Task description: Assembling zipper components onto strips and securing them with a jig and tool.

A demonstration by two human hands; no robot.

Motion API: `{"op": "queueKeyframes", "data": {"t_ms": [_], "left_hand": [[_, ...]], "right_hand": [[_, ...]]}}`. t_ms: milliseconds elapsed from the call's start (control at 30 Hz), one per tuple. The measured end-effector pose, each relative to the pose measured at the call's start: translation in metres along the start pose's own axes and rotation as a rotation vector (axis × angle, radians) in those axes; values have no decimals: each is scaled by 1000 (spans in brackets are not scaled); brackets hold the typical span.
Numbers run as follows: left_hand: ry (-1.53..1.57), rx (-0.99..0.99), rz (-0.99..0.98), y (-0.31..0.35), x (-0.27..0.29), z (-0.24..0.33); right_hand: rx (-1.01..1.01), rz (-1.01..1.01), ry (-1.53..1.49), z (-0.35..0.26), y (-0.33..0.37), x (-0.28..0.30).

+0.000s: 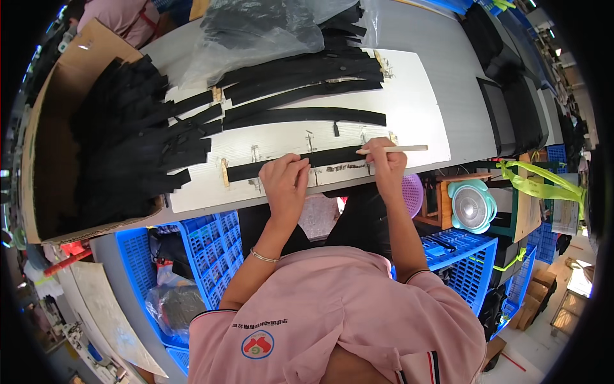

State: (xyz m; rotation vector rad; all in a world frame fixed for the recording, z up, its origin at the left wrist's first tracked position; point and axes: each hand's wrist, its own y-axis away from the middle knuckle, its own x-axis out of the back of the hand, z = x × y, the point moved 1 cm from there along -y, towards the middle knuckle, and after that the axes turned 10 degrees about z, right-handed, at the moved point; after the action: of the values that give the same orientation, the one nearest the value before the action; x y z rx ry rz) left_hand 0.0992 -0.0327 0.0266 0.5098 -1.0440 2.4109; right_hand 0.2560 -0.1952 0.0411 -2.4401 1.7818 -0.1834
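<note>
A flat black fabric strip [337, 155] lies straight along the near side of a white board [422, 96]. My left hand [284, 182] has its fingertips pinched together on the strip, left of its middle. My right hand [387, 168] grips a white marking pencil [409, 148], its tip touching the strip near the right end. Dark pen marks and small tan tape pieces [224, 173] line the board beside the strip. Just beyond lies another black strip [288, 116] with a small tab hanging from it, much like a zipper pull.
At the left stands a cardboard box [38, 141] with a heap of black strips [121, 128] spilling onto the board. Further strips and a clear plastic bag [256, 32] lie at the far side. Blue crates [214, 249] and a small teal fan [472, 206] sit below the table edge.
</note>
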Motion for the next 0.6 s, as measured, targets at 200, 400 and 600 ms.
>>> {"op": "queueKeyframes", "data": {"t_ms": [200,400,600], "left_hand": [[-43,0,13,-1,-8,9],[149,-90,-76,-13,-54,49],[161,-100,-164,-14,-83,54]], "right_hand": [[32,65,126,21,-21,28],[73,23,164,24,-21,24],[73,-12,295,25,-21,24]]}}
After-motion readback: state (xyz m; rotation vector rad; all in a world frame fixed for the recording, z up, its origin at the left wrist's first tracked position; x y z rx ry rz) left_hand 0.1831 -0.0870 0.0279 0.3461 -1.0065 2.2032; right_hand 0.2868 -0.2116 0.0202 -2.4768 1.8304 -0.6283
